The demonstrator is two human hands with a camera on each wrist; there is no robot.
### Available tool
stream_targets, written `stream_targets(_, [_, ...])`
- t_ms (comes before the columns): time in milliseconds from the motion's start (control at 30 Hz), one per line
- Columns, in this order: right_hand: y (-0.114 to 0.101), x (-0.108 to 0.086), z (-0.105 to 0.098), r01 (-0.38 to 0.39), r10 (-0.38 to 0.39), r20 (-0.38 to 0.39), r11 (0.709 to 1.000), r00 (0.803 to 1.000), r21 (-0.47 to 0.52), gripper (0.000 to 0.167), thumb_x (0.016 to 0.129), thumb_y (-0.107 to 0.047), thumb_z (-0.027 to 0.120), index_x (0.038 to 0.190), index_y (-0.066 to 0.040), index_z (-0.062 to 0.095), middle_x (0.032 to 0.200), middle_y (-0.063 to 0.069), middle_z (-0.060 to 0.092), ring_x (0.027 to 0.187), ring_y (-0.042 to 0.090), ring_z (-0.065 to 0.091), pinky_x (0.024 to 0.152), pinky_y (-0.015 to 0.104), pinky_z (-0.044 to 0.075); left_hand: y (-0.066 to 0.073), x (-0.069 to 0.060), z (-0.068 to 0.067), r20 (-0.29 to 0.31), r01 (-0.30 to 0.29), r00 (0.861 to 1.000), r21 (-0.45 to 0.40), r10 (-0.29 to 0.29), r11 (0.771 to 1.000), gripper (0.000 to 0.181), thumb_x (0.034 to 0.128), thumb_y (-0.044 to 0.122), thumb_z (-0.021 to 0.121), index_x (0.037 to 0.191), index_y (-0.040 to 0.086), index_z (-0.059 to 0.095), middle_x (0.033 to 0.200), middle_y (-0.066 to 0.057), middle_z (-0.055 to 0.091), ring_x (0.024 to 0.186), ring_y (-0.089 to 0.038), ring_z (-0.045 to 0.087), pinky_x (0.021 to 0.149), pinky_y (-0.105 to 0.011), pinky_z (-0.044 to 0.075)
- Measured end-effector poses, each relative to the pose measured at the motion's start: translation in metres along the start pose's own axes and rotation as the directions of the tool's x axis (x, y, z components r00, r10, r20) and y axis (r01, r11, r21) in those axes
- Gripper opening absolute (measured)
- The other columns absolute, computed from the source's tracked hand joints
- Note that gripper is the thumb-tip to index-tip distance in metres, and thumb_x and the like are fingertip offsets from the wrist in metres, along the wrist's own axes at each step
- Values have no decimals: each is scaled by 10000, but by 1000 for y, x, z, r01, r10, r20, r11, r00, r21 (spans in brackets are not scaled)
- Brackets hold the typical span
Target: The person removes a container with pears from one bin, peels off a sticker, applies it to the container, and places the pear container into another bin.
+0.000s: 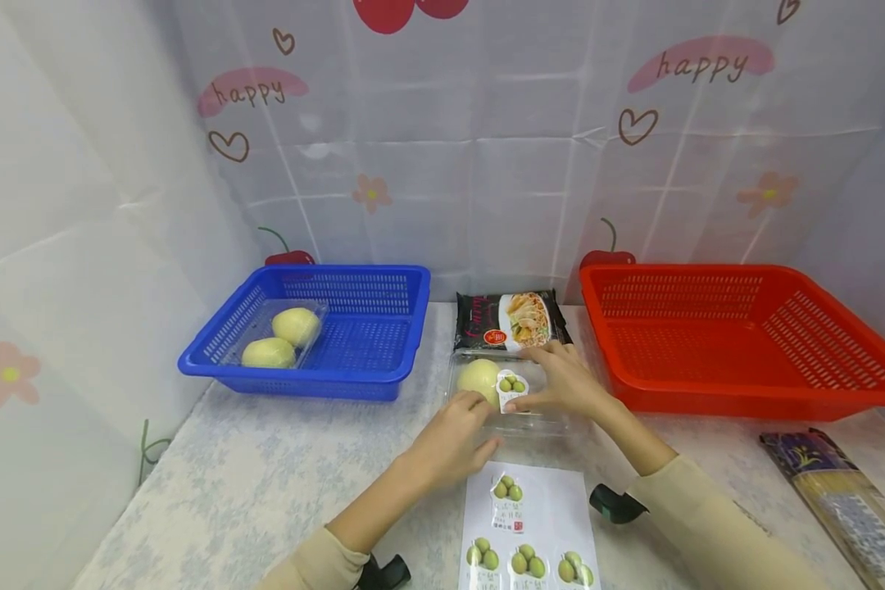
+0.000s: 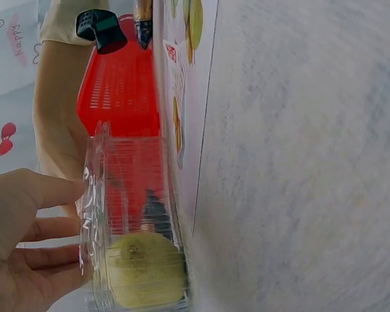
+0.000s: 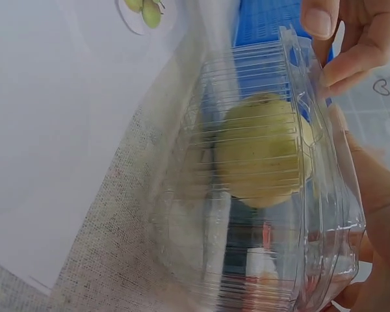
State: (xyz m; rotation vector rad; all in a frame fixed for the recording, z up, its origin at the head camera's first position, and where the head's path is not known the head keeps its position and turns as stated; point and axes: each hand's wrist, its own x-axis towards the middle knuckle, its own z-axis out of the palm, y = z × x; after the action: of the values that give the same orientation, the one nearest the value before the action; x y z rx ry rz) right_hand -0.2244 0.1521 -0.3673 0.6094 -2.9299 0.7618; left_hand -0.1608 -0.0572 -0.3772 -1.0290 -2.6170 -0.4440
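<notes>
One clear plastic box (image 1: 533,423) sits on the patterned cloth (image 1: 229,492) between the blue basket (image 1: 302,380) and the red basket (image 1: 745,401), just in front of a dark noodle packet (image 1: 478,318), with a pale fruit (image 1: 476,378) showing inside and a white label (image 1: 513,392) on top. From where I stand, the left hand (image 1: 450,438) touches the top with loosely bent fingers, clamped on nothing; the right hand (image 1: 569,383) spans the right part, thumb at the label's edge, fingers spread apart. I'd judge the walls thin, springy and slick, easily dented, the firm fruit giving most of the weight and apt to roll. Better to hold it level by the stiffer rim, from both sides.
</notes>
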Motion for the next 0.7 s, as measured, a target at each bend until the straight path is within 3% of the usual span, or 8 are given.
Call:
stream_targets(200, [-2, 2, 1, -28, 28, 22, 999, 999, 19, 886, 603, -558, 812, 1309, -96, 543, 1204, 197, 515, 1052, 356, 390, 838, 536, 400, -3, 0, 2, -28, -23, 999, -9, 22, 1000, 272, 812, 225, 730, 980, 26, 652, 1013, -70, 607, 957, -191, 573, 829, -248, 499])
stream_targets(400, [-8, 3, 5, -63, 63, 18, 998, 998, -6, 922, 606, -596, 792, 1338, -113, 508, 1290, 225, 456, 1128, 393, 349, 873, 609, 327, -3, -1, 3, -31, -15, 999, -5, 15, 1000, 320, 818, 236, 725, 1058, 35, 657, 1030, -65, 611, 970, -185, 571, 837, -244, 496])
stream_targets(600, [-13, 8, 8, -113, 114, 7, 992, 993, -50, 837, 650, -565, 778, 1323, -141, 519, 1243, 213, 463, 1097, 393, 358, 854, 622, 313, -2, -1, 4, -31, 2, 1000, -8, -2, 1000, 426, 822, 255, 721, 1176, 32, 634, 1014, -69, 593, 927, -177, 563, 799, -246, 504])
stream_targets(700, [-15, 11, 9, -147, 148, 5, 988, 989, -48, 826, 664, -570, 765, 1320, -129, 524, 1268, 228, 458, 1101, 404, 361, 878, 659, 295, -2, -1, 4, -31, 7, 999, -8, -8, 1000, 424, 820, 260, 723, 1163, 24, 638, 1006, -72, 583, 906, -173, 558, 775, -238, 506])
